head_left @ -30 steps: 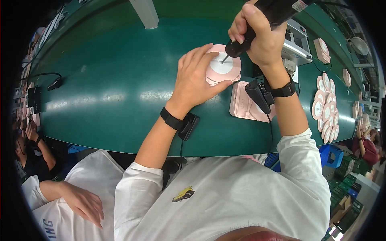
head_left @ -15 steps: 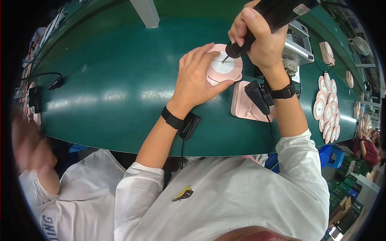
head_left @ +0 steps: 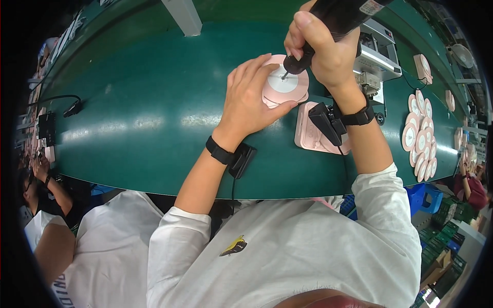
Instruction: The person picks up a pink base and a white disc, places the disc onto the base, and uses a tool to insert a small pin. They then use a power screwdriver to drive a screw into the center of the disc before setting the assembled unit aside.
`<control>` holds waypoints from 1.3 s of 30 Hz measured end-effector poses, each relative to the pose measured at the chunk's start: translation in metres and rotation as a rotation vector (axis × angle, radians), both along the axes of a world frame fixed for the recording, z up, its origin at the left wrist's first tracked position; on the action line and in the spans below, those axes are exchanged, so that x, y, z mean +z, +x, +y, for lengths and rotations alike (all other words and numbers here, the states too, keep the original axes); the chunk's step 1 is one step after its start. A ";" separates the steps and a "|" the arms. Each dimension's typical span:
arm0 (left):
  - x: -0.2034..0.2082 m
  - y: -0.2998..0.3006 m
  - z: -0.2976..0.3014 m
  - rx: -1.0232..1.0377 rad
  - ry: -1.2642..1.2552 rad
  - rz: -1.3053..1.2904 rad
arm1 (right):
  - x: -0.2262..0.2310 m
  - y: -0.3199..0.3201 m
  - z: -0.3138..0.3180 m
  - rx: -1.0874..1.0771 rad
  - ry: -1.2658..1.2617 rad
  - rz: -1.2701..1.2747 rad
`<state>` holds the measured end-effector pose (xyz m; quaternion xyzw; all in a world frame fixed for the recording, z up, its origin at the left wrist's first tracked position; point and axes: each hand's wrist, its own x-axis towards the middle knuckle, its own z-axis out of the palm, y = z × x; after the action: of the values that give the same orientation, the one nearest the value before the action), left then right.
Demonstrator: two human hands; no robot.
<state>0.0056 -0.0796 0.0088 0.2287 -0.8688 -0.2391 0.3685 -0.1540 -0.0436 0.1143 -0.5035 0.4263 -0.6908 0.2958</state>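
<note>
My right hand (head_left: 326, 49) is wrapped round a black electric screwdriver (head_left: 336, 20), tilted so its bit points down and to the left. The bit tip meets the middle of a white disc on a round pink part (head_left: 287, 91). Curved over the left and near rim of that part is my left hand (head_left: 248, 95), its thumb and fingers gripping the edge. Just nearer and to the right lies a pink squarish housing (head_left: 307, 134), partly covered by the black device strapped to my right wrist.
Several pink-and-white round parts (head_left: 422, 138) lie in a cluster at the right. Beyond my right hand stands a metal machine (head_left: 377, 56). A grey post (head_left: 183, 15) rises at the far side of the green table (head_left: 138, 102). A co-worker in a white shirt (head_left: 118, 231) is close on my left.
The screwdriver and my right hand have shifted slightly left, with the bit still on the disc. My left hand stays on the part. The co-worker's blurred hand at left has left its place.
</note>
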 end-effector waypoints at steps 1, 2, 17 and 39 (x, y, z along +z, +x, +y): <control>0.000 0.000 0.000 -0.003 -0.003 -0.002 | -0.001 -0.001 0.000 -0.003 -0.003 -0.002; 0.000 -0.001 0.001 -0.004 0.000 0.001 | -0.003 -0.002 0.000 -0.001 -0.002 0.005; 0.004 -0.008 0.001 -0.054 0.021 -0.006 | 0.018 -0.116 0.167 -0.310 -0.064 0.104; 0.012 -0.052 0.089 -0.428 0.009 -0.128 | 0.015 -0.111 0.120 -0.338 -0.233 0.022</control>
<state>-0.0466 0.0099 0.0207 0.0556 -0.9181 -0.3007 0.2523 -0.2652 0.0769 0.1290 -0.4632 0.4252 -0.7696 0.1109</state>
